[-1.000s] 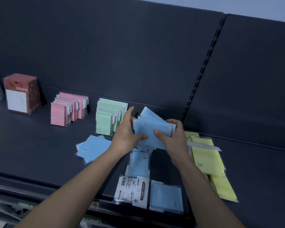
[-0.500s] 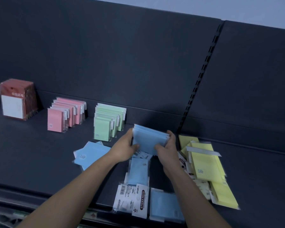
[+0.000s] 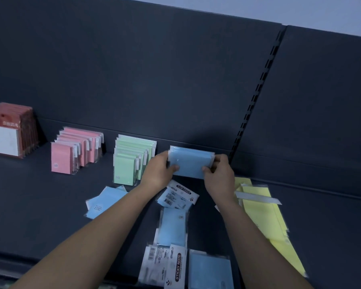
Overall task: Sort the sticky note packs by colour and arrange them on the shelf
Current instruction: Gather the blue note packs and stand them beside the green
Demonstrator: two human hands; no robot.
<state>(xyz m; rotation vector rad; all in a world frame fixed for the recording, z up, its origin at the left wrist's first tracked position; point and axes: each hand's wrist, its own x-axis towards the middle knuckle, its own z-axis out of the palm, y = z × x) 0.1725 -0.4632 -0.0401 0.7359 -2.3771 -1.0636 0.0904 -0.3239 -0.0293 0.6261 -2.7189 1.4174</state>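
Front edge: several loose blue packs (image 3: pixel 209 272) and label-up white-backed packs (image 3: pixel 165 265) lie flat by the lip of the shelf (image 3: pixel 29 205). You have yet to gather these.
Left of your forearms: more blue packs (image 3: pixel 104 202) lie flat and overlapping, apart from the rest.
Right side: the yellow packs (image 3: pixel 265 215) lie in a loose, overlapping strip. They are likely the last colour you will stand up.
Your hands: your left hand (image 3: pixel 157 174) and right hand (image 3: pixel 220 178) are apart. Each is clamped on one end of the blue bundle (image 3: pixel 191 163), thumbs in front, which squares the packs together.
Blue bundle: you hold it upright on its long edge, close to the back wall (image 3: pixel 154 80). Whether it touches the shelf cannot be told.
Why there: the spot is just right of the green row (image 3: pixel 131 161), so blue continues the line.
Back row: the pink row (image 3: pixel 77 151) and green row stand upright, with the red packs (image 3: pixel 8 130) farthest left.
Next, likely: set the bundle down and steady it so that nothing topples.
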